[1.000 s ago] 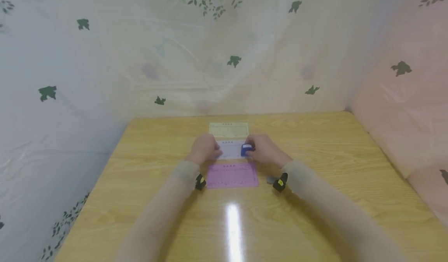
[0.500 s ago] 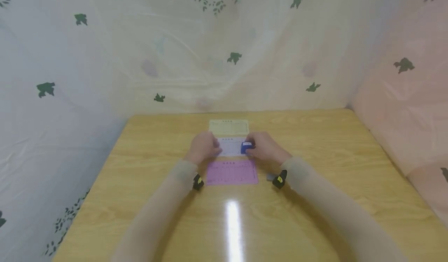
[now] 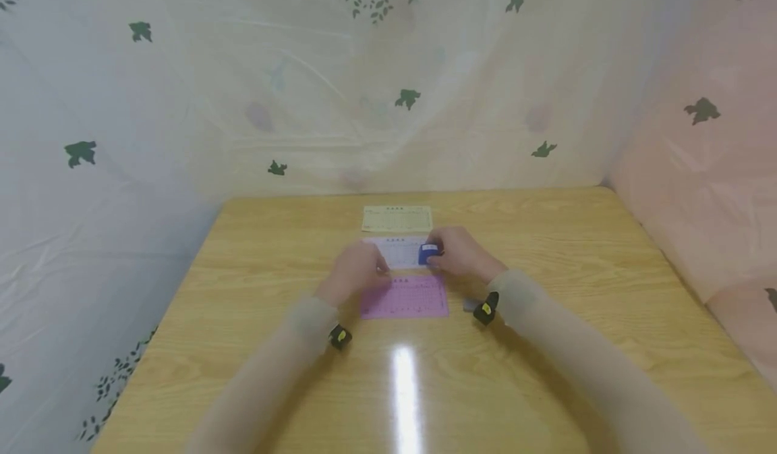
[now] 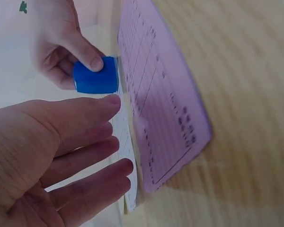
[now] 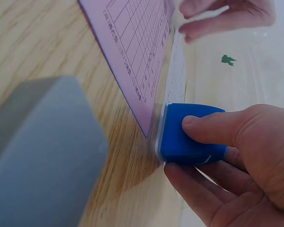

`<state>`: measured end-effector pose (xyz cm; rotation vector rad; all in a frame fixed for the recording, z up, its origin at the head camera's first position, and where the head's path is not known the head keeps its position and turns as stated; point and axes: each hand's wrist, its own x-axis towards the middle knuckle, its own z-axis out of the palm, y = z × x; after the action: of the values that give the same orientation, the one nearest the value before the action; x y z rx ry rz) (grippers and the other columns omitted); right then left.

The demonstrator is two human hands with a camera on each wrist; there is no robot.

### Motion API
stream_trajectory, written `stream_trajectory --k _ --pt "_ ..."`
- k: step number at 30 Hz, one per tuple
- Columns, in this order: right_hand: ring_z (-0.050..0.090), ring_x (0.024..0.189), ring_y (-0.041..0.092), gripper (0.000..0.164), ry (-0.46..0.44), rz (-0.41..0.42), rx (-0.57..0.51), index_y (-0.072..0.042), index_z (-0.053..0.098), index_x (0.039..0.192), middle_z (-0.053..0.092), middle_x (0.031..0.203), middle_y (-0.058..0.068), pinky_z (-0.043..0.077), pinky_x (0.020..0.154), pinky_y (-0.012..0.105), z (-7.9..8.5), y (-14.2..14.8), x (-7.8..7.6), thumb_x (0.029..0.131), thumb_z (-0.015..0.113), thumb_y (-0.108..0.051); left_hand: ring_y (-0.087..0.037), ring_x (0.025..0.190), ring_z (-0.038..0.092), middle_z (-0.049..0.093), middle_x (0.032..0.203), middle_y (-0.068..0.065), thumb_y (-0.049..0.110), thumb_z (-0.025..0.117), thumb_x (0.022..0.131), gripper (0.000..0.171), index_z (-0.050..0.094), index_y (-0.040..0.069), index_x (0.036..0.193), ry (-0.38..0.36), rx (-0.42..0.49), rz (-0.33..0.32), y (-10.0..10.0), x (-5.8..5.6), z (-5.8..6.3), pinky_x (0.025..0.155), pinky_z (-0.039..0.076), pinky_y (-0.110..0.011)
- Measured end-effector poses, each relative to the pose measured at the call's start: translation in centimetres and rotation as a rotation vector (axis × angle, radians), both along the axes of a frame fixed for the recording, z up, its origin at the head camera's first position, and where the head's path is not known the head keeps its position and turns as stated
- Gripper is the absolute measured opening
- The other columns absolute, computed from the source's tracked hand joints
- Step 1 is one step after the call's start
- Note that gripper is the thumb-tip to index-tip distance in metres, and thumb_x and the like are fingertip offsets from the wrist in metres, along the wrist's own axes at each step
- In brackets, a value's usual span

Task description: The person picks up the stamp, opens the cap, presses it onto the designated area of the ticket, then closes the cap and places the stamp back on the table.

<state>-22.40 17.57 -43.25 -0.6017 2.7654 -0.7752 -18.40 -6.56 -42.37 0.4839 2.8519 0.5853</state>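
Three printed paper slips lie in a column on the table: a yellow one [image 3: 397,219] at the back, a white one [image 3: 397,253] in the middle and a pink one [image 3: 405,297] in front. My right hand [image 3: 463,253] grips a blue stamp [image 5: 191,135] between thumb and fingers. The stamp stands on the right end of the white slip. My left hand [image 3: 357,270] hovers by the left ends of the white and pink slips, its fingers loosely extended with nothing between them, as the left wrist view shows.
A grey block-like object [image 5: 49,151] sits on the wooden table [image 3: 546,251] near my right wrist, partly hidden in the head view by the wrist camera [image 3: 485,309]. Patterned sheeting [image 3: 340,103] hangs behind and along both sides of the table.
My left hand has lifted off the left end of the white slip and come nearer to me, toward the pink slip. The right hand and the stamp stay in place.
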Motion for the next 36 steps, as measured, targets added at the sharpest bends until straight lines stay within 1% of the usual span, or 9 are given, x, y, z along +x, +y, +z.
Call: stream_trajectory --k 4,8,13,16,18,23,27,30,36 --pt "0.072 0.099 0.024 0.023 -0.008 -0.013 0.0 -0.007 0.073 0.116 0.076 0.109 0.009 0.064 0.091 0.04 0.1 0.0 0.1 0.094 0.079 -0.012 -0.023 0.096 0.078 0.083 0.105 -0.011 0.022 0.086 0.089 0.011 0.083 0.011 0.092 -0.025 0.025 -0.011 0.0 0.8 -0.4 0.093 0.066 -0.039" --pt "0.072 0.102 0.024 0.025 -0.006 -0.008 0.005 -0.007 0.073 0.118 0.076 0.112 0.01 0.064 0.094 0.041 0.3 0.0 0.2 0.095 0.078 -0.013 -0.025 0.099 0.078 0.082 0.109 -0.013 0.023 0.084 0.09 0.016 0.083 0.009 0.098 0.0 0.043 0.006 0.1 1.0 -0.7 0.093 0.066 -0.039" --pt "0.072 0.104 0.025 0.024 -0.013 -0.009 -0.002 -0.007 0.073 0.118 0.077 0.113 0.01 0.063 0.096 0.043 0.6 0.0 0.3 0.095 0.078 -0.012 -0.032 0.116 0.075 0.08 0.119 -0.014 0.025 0.079 0.094 0.024 0.081 0.006 0.109 0.088 0.054 0.041 0.2 0.6 -0.9 0.106 0.061 -0.046" --pt "0.072 0.103 0.025 0.024 -0.014 -0.002 -0.006 -0.006 0.073 0.119 0.076 0.113 0.01 0.064 0.095 0.043 0.6 0.0 0.4 0.096 0.077 -0.011 -0.034 0.121 0.073 0.08 0.121 -0.014 0.025 0.077 0.096 0.025 0.081 0.006 0.112 0.128 0.054 0.065 0.1 0.2 -1.1 0.11 0.058 -0.049" --pt "0.072 0.102 0.024 0.023 -0.014 0.001 -0.005 -0.007 0.073 0.119 0.076 0.112 0.009 0.064 0.094 0.041 0.6 0.0 0.3 0.096 0.077 -0.011 -0.033 0.117 0.075 0.08 0.119 -0.014 0.023 0.075 0.097 0.022 0.081 0.006 0.11 0.137 0.047 0.076 0.0 -0.1 -1.3 0.107 0.06 -0.048" --pt "0.071 0.1 0.022 0.022 0.0 0.014 0.0 -0.009 0.073 0.116 0.076 0.109 0.007 0.063 0.092 0.039 0.4 0.1 0.4 0.095 0.078 -0.012 -0.031 0.109 0.078 0.081 0.114 -0.015 0.016 0.074 0.097 0.014 0.083 0.006 0.103 0.127 0.005 0.074 -0.3 -0.6 -2.1 0.101 0.063 -0.045" --pt "0.072 0.107 0.026 0.021 0.002 -0.008 -0.046 -0.01 0.072 0.116 0.076 0.113 0.008 0.063 0.099 0.044 0.6 0.4 0.4 0.095 0.076 -0.011 -0.031 0.11 0.078 0.082 0.113 -0.015 0.013 0.076 0.095 0.012 0.083 0.006 0.102 0.144 -0.017 0.073 -0.3 -0.7 -2.5 0.101 0.063 -0.044" --pt "0.072 0.112 0.029 0.019 0.02 -0.029 -0.087 -0.011 0.072 0.114 0.076 0.117 0.01 0.062 0.102 0.047 0.8 0.8 0.3 0.095 0.075 -0.01 -0.031 0.108 0.078 0.082 0.111 -0.015 0.011 0.077 0.094 0.011 0.083 0.006 0.1 0.163 -0.015 0.072 -0.3 -0.8 -2.5 0.101 0.064 -0.044" --pt "0.073 0.109 0.028 0.015 0.043 -0.041 -0.099 -0.014 0.072 0.111 0.076 0.114 0.008 0.064 0.097 0.045 1.6 1.5 0.3 0.096 0.075 -0.014 -0.031 0.107 0.078 0.083 0.11 -0.014 0.008 0.075 0.093 0.012 0.084 0.007 0.101 0.214 -0.058 0.054 0.0 -0.9 -2.2 0.099 0.064 -0.042"
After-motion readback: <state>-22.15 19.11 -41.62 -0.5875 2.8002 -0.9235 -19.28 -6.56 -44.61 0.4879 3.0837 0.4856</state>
